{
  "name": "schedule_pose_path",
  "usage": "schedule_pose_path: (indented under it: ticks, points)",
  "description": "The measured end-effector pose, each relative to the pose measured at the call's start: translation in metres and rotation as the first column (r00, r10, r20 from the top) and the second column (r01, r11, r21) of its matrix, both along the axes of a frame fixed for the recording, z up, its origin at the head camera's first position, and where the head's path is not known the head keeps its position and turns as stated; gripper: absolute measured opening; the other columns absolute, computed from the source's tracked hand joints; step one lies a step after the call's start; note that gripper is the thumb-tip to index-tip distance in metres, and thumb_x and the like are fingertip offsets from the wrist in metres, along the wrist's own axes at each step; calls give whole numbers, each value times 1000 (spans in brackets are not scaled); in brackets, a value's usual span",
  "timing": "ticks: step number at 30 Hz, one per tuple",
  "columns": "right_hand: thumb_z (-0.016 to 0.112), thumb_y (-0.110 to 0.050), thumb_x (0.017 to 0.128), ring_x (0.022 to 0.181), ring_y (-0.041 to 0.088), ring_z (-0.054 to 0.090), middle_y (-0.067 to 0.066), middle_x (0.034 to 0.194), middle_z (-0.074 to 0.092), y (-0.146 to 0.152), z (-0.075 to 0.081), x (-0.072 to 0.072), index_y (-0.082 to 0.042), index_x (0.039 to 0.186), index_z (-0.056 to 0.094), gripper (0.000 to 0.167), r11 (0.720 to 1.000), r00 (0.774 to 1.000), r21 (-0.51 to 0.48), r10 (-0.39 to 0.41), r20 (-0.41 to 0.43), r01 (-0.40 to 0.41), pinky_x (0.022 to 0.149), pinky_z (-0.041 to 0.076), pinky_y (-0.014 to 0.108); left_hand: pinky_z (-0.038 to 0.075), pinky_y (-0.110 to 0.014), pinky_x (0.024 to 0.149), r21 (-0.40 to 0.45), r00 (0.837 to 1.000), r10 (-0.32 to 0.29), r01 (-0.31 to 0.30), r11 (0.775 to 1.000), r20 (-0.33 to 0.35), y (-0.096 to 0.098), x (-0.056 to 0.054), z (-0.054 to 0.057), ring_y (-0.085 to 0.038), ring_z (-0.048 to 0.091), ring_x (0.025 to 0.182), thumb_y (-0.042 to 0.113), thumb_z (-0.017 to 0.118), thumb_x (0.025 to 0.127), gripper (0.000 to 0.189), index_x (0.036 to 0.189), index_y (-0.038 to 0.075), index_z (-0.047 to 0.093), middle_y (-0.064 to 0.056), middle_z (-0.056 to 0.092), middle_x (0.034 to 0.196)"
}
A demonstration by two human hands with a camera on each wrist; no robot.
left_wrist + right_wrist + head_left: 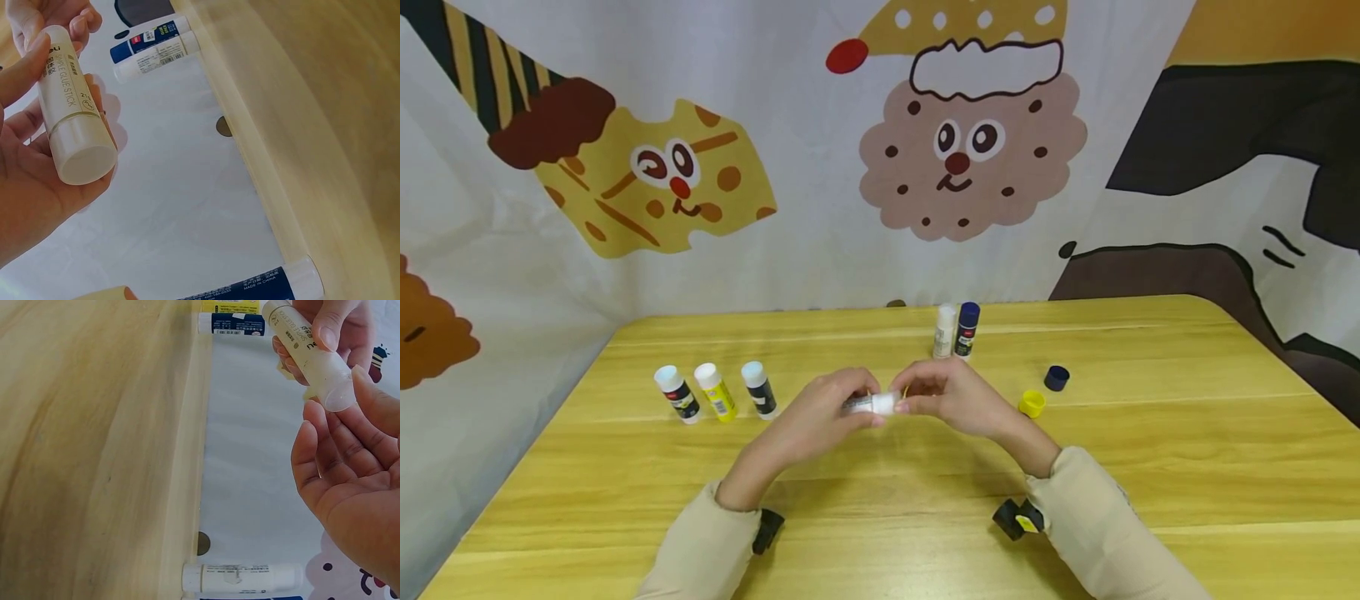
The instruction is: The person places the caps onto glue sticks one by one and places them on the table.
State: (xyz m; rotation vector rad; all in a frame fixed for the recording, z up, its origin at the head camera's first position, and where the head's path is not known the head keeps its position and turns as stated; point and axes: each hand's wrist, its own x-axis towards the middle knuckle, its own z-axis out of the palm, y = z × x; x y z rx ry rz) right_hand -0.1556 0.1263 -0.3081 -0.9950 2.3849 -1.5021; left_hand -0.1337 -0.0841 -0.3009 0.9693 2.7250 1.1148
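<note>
A white glue stick point(880, 404) lies almost level between both hands over the middle of the table. My left hand point(823, 408) grips its body, with the thumb along the printed label of the glue stick point(72, 94) in the left wrist view. At the other end my right hand point(958, 396) pinches the rim with thumb and fingertips. That end of the glue stick point(334, 384) looks frosted and translucent in the right wrist view. Right of the hands, a yellow cap point(1032, 404) and a navy cap point(1057, 378) rest on the wooden table point(880, 533).
On the left stand a navy glue stick point(677, 394), a yellow glue stick point(716, 392) and another navy glue stick point(759, 390), all topped in white. Toward the back edge, a white glue stick point(944, 332) stands beside a navy one point(967, 330). A cartoon-printed cloth point(805, 275) hangs behind.
</note>
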Motion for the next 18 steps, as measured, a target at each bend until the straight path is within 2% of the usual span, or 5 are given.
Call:
schedule_pose_path:
  ticks: [11, 18]
  points:
    - [66, -2, 82, 71, 16, 57, 6, 87, 64, -1, 1, 1, -1, 95, 67, 13, 1000, 1000, 9, -4, 7, 4, 63, 49, 28, 45, -26, 65, -5, 1000, 3, -3, 1000, 22, 0, 0, -1, -11, 51, 74, 15, 67, 84, 16, 95, 8, 58, 2, 57, 87]
    - [65, -3, 83, 74, 16, 58, 7, 89, 65, -1, 0, 1, -1, 95, 67, 12, 1000, 1000, 4, -12, 15, 12, 66, 50, 28, 45, -25, 67, -22, 1000, -9, 9, 1000, -19, 0, 0, -2, -10, 51, 76, 15, 64, 86, 14, 96, 7, 58, 2, 57, 89]
